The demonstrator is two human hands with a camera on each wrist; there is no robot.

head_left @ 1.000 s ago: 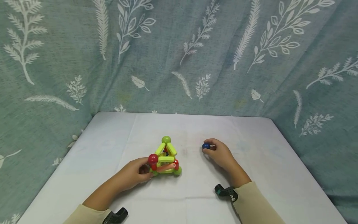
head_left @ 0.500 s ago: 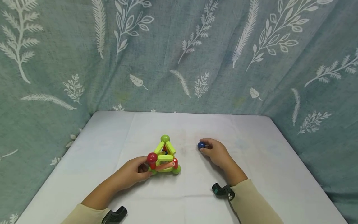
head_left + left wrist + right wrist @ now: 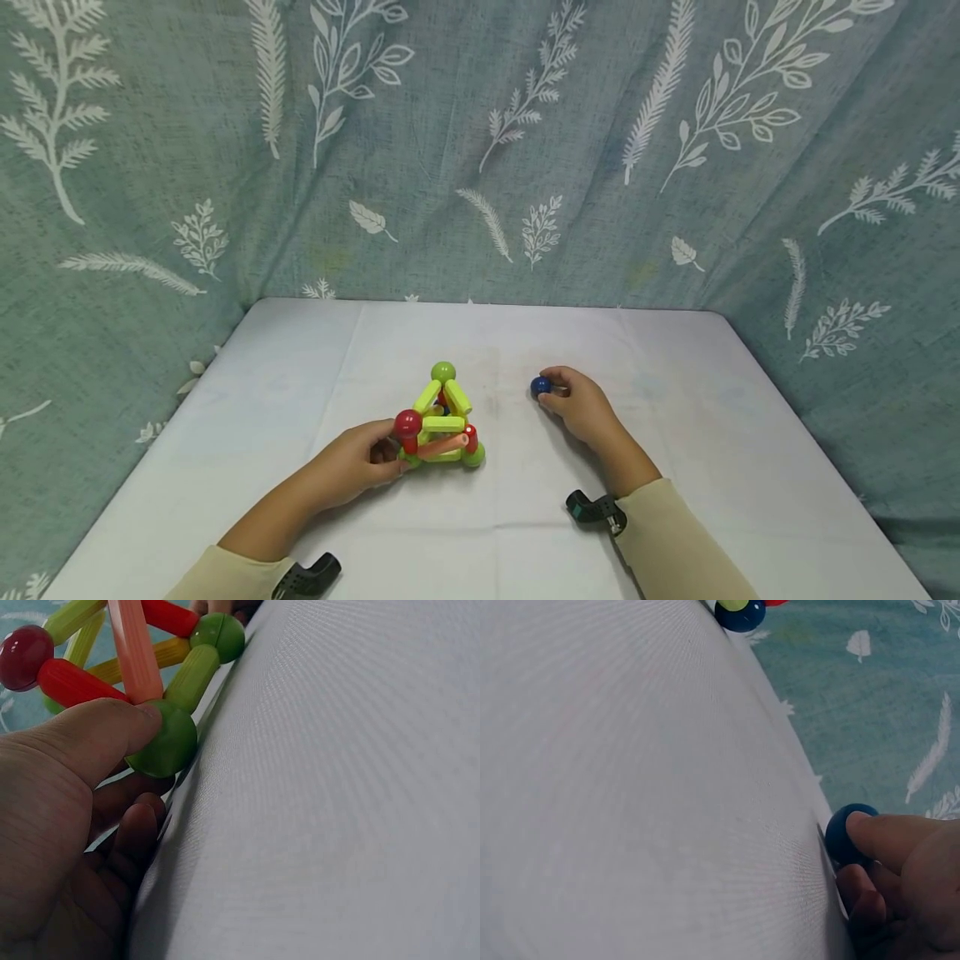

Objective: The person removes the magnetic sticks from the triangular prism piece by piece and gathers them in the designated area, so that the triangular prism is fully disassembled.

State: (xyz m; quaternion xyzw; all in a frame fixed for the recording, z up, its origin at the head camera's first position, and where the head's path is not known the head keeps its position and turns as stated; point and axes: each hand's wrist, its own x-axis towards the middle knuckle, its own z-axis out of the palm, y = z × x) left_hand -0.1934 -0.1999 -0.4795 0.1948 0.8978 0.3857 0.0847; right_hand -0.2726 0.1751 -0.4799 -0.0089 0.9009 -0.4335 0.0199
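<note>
A frame of coloured rods and balls, like a magnetic building toy [image 3: 444, 423], stands left of the table's middle. It has yellow-green, red, orange and salmon rods joined by green and red balls. My left hand [image 3: 360, 462] grips its lower left corner; in the left wrist view the thumb lies over a green ball [image 3: 166, 742] there. To the right of the frame, my right hand [image 3: 585, 406] pinches a dark blue ball [image 3: 541, 387] between thumb and fingers, at or just above the table. In the right wrist view, another blue ball [image 3: 741, 615] shows on the frame.
The table [image 3: 480, 533] bears a white cloth. A green-blue curtain [image 3: 420, 225] with white leaf prints hangs behind it and along both sides. Black wrist cameras [image 3: 596, 510] are strapped near both sleeves.
My right hand has shifted slightly left with the blue ball, mostly in the first half second. The left hand and the rod frame stay about where they were.
</note>
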